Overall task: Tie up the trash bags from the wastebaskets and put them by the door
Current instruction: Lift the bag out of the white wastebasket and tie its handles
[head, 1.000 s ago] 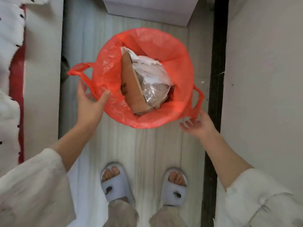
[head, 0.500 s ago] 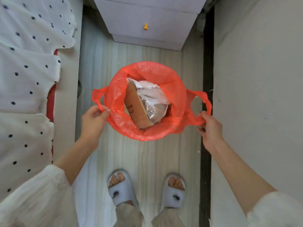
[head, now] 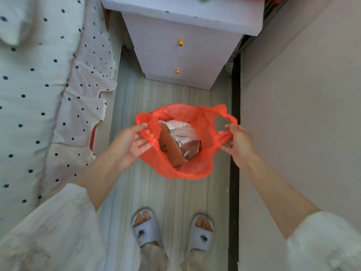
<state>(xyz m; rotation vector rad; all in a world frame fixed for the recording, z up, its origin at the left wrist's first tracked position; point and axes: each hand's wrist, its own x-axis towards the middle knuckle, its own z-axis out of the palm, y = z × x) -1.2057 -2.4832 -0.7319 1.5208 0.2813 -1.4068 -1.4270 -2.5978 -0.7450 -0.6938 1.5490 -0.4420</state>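
A red plastic trash bag [head: 195,165] hangs open between my hands above the wooden floor. Inside it lie a brown cardboard box [head: 172,149] and crumpled clear plastic wrap [head: 183,133]. My left hand [head: 130,145] pinches the bag's left handle between thumb and fingers. My right hand [head: 239,141] grips the right handle loop [head: 226,118], which stands up above it. No wastebasket shows around the bag.
A white two-drawer nightstand [head: 183,55] with orange knobs stands just beyond the bag. A bed with polka-dot bedding [head: 48,85] runs along the left. A beige wall [head: 302,114] with a dark baseboard bounds the right. My feet in grey slippers [head: 148,229] stand below.
Both hands took hold of the bag's handles and drew them inward. The bag's mouth has narrowed and it sits lower and farther away in view as my head rose.
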